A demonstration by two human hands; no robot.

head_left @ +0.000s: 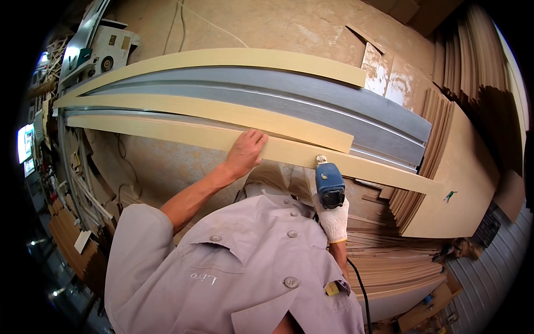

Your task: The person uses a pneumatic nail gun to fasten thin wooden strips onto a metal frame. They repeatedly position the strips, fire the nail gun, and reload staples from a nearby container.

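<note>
Your bare left hand [245, 151] presses flat, fingers spread, on the near strip [183, 133]; your gloved right hand [334, 218] grips the blue trimmer [329, 185], hiding its bit.

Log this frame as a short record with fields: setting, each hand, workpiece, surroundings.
setting: woodworking shop, seen from above
left hand: bare, flat on the nearest long pale strip
right hand: in a white glove, gripping a blue power tool
tool position: its tip meets the near edge of that strip; a black cord trails down
workpiece: several long pale strips beside grey boards
surroundings: stacked thin wood sheets on the right; machine at the upper left
</note>
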